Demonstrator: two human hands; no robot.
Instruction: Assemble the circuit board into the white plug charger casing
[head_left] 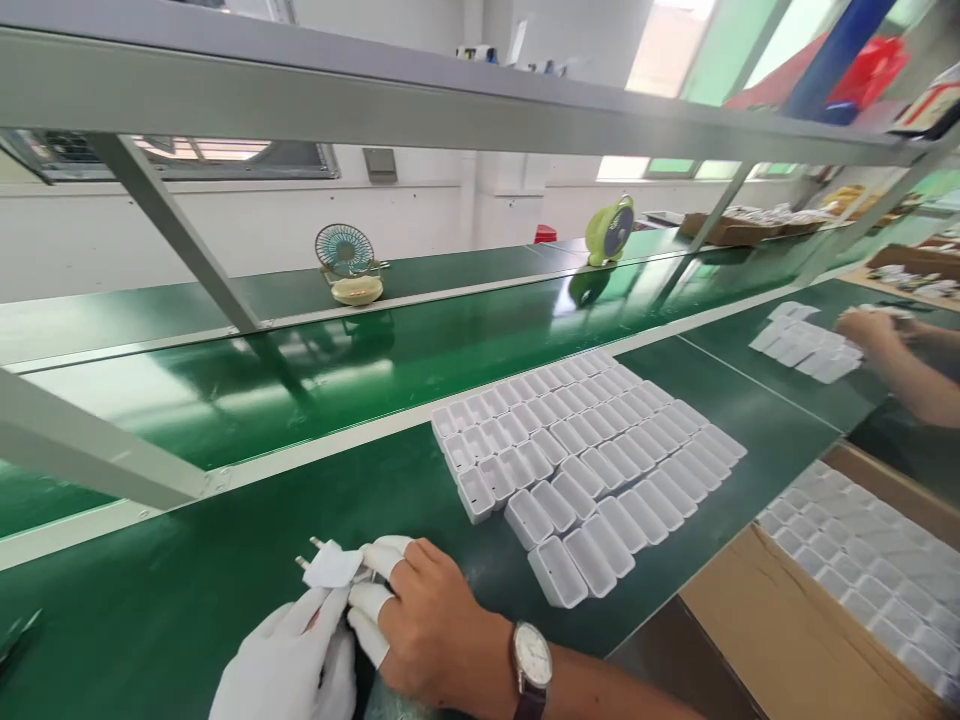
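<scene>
Both of my hands meet low on the green bench, holding one small white plug adapter (328, 565) with two metal pins pointing left. My left hand (289, 660) wears a white glove and grips the adapter from below. My right hand (424, 625) is bare with white finger cots on its fingertips and a wristwatch; it pinches the adapter's right side. Just to the right lies a block of several small white rectangular plastic trays (592, 470), open side up and apparently empty.
A cardboard box (795, 620) holding more white trays stands at the lower right. Another person's hand (874, 330) works over white trays at the far right. Two small desk fans (346, 262) (613, 232) stand beyond the green conveyor belt (337, 370). Grey frame struts cross overhead.
</scene>
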